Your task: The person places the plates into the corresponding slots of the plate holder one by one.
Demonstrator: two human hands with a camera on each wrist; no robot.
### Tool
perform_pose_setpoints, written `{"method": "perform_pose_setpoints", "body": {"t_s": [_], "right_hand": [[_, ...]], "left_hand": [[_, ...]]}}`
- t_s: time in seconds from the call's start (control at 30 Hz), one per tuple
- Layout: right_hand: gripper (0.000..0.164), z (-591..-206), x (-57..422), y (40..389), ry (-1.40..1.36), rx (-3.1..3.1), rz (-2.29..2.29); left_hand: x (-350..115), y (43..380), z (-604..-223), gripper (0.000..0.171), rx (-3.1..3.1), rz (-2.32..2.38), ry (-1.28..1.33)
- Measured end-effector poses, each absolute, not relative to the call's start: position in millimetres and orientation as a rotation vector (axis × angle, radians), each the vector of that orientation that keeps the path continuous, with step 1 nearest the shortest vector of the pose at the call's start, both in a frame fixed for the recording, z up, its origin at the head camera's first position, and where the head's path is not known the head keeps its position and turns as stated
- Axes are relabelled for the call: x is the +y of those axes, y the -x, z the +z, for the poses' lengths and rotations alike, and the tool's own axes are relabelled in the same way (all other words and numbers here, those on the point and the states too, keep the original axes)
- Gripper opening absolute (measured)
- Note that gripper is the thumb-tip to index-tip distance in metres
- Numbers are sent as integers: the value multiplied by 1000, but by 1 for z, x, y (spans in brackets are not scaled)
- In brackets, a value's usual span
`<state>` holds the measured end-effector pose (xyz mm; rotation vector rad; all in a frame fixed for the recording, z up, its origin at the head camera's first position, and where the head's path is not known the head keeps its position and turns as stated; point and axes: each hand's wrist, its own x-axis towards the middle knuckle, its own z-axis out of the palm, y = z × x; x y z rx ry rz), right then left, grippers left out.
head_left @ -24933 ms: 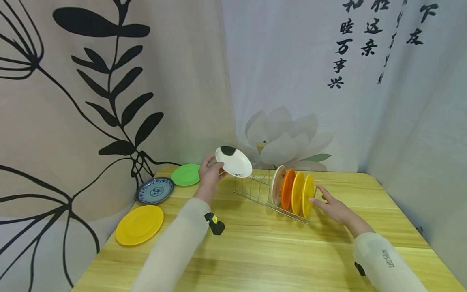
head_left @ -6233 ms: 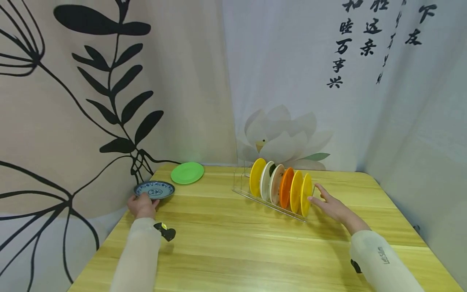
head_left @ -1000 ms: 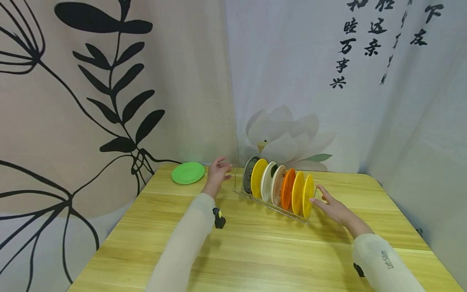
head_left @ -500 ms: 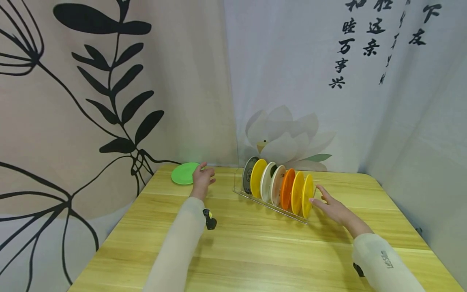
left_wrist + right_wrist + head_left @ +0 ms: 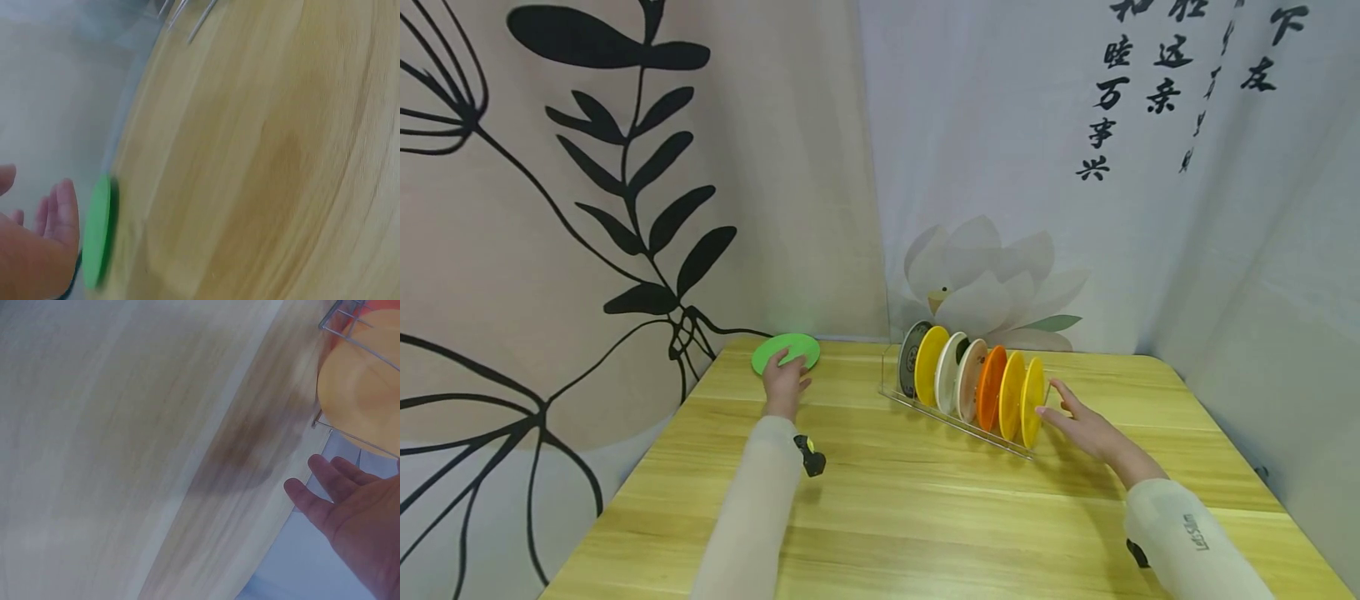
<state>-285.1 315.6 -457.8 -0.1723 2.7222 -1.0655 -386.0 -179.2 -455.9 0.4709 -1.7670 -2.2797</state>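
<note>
The left hand reaches over the near edge of a green plate, fingers spread and overlapping it. In the left wrist view, the plate lies flat just beyond the loosely extended fingers. A wire dish rack holds a row of upright plates: a blue patterned plate, a yellow one, a white one, a beige one, an orange plate and two yellow ones. The right hand rests at the rack's right end, thumb and fingertips by the last yellow plate, fingers mostly straight.
A wooden table carries everything, its back edge meeting a printed curtain. Another curtain hangs along the right side. The rack stands at the back, right of the green plate.
The blue patterned plate has gone from the table's left side into the rack, after the white and yellow ones. The left hand has since moved left to the green plate; the right hand stays put.
</note>
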Motion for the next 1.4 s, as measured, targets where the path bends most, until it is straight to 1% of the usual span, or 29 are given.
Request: {"method": "perform_pose_setpoints", "body": {"t_s": [0.23, 0.57, 0.8, 1.03, 1.4], "right_hand": [[88, -454, 313, 282, 137, 2722, -1056], [87, -456, 315, 284, 129, 2716, -1064], [87, -455, 312, 283, 111, 2722, -1056], [87, -456, 311, 282, 123, 2731, -1063], [87, -457, 312, 285, 102, 2745, -1060]], "left_hand": [[-199, 380, -464, 63, -1717, -2240, -531], [-218, 371, -474, 64, -1627, -2225, -645], [-231, 375, -483, 65, -1642, -2177, -743], [-234, 379, -489, 67, -1697, -2160, -808], [-230, 393, -492, 68, -1626, -2207, -812]]}}
